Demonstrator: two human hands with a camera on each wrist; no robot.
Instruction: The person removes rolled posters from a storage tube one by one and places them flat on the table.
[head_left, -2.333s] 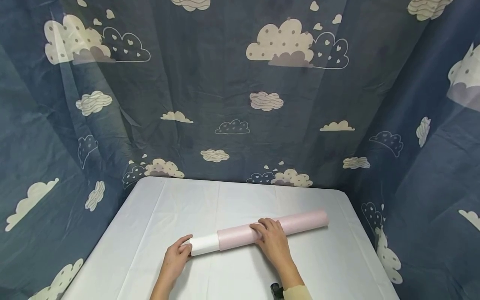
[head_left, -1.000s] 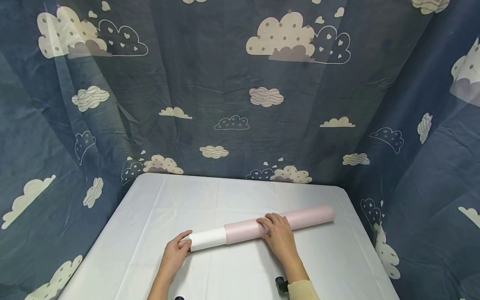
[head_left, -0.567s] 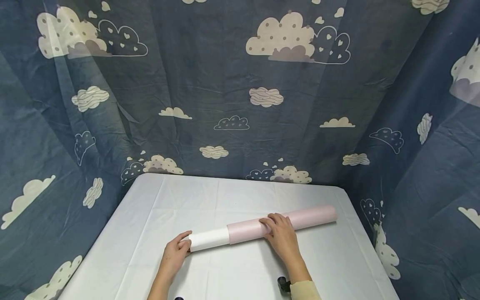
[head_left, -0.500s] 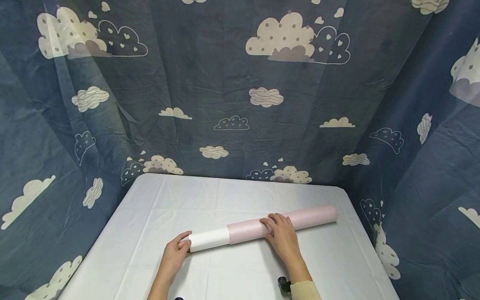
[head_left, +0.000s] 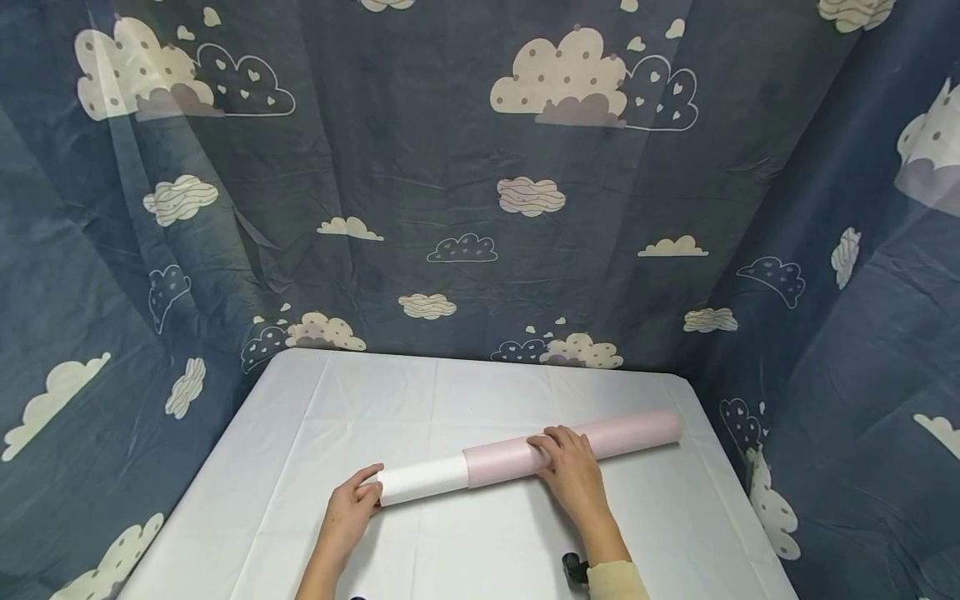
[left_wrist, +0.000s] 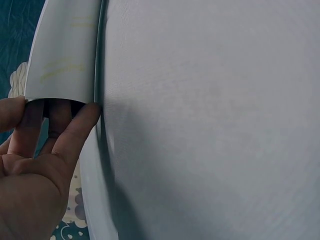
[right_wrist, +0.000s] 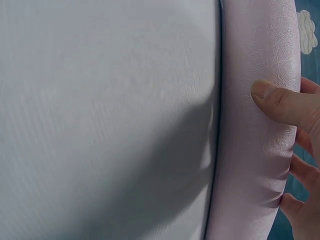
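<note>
Gripping white tube (head_left: 423, 481) at its end and pink roll (head_left: 633, 431) midway: left and right hands (head_left: 349, 510) (head_left: 575, 475) respectively

On the table (head_left: 360, 408), the outer tube (head_left: 637, 429) lies to the right and the inner tube (head_left: 423, 478) projects from its left end, the line they form running aslant with the right end farther back. The left hand (head_left: 349, 510) is at the inner tube's free end (fingers at the open rim). The right hand (head_left: 576, 477) lies over the outer tube, near its middle. Cloth (head_left: 450, 142) hangs behind the table and along both sides.
</note>
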